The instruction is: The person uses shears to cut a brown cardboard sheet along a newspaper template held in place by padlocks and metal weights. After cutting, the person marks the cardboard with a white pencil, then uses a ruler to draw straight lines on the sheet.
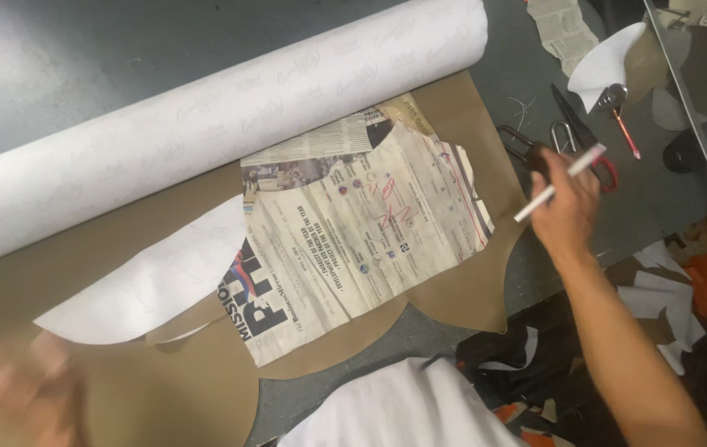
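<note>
My right hand is raised at the right edge of the table, gripping a thin white pencil that points down-left. Just beyond its fingers lie black-handled scissors. My left hand is a blur at the lower left, over the brown paper, with nothing visible in it. A newspaper pattern piece with red marks lies on the brown paper in the middle. A white cut sheet lies to its left.
A large white paper roll lies diagonally across the dark table. Red-handled shears, a red pen, a metal ruler and paper offcuts sit at the right. Scraps lie on the floor.
</note>
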